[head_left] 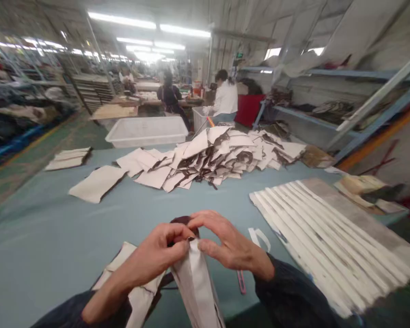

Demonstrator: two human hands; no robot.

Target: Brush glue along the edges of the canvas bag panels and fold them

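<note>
From the head camera, my 1 view, I see the left hand (164, 250) pinching the near end of a pale piece (198, 284) between thumb and index finger. The right hand (227, 243) curves over the same end, fingertips by the dark edging (181, 220) and thumb against the pale face; I can't tell whether it grips or only steadies. The piece is low in the middle of my view, over the near side of the blue-green table (64, 246).

I judge the work on this 1 piece to be midway, since its end is being fingered and it has not been set down. Beyond it lies a big heap of similar pieces (193, 146), with a flat piece (96, 183) and a small stack (68, 159) to the left. I can't tell which of these are finished and which are left.

The piece looks long and narrow, off-white, perhaps cloth, folded lengthwise, with darker edges along its sides. Another pale piece (140, 300) lies under the left forearm. Near the right wrist I see a white strip (260, 239) and a slim pink tool (241, 281).
</note>
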